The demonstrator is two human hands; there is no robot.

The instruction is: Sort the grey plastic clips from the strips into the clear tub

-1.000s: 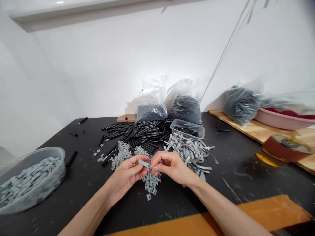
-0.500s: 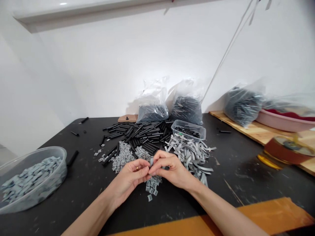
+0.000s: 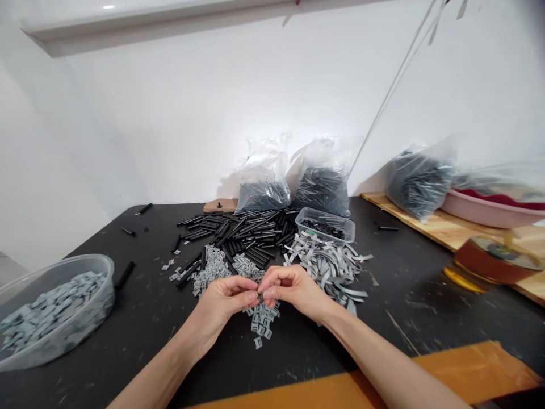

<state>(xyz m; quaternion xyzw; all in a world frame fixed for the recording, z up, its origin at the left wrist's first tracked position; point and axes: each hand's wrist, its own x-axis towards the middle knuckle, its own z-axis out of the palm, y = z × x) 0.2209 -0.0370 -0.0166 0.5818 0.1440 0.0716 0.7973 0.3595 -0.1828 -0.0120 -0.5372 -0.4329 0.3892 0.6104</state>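
My left hand [image 3: 227, 298] and my right hand [image 3: 289, 288] meet at the fingertips above the middle of the table. Both are closed in a pinch on a small grey piece [image 3: 260, 296], mostly hidden by the fingers. Just below and behind them lies a heap of small grey plastic buckles [image 3: 213, 268], some spread toward me. Grey strap pieces [image 3: 327, 264] are piled beyond my right hand. Farther back is a pile of black tubes [image 3: 238, 230].
A clear tub [image 3: 108, 271] of grey pieces stands at left. Behind the piles are a small clear box [image 3: 349, 230] and plastic bags [image 3: 321, 190]. At right are a tape roll [image 3: 489, 261], a wooden board [image 3: 395, 207] and a pink basin [image 3: 489, 210]. Orange tape [image 3: 477, 363] crosses the front.
My right fingers have drawn back and curled into a tighter pinch against the left fingertips. The grey piece, upright above the fingers before, now sits lower between them.
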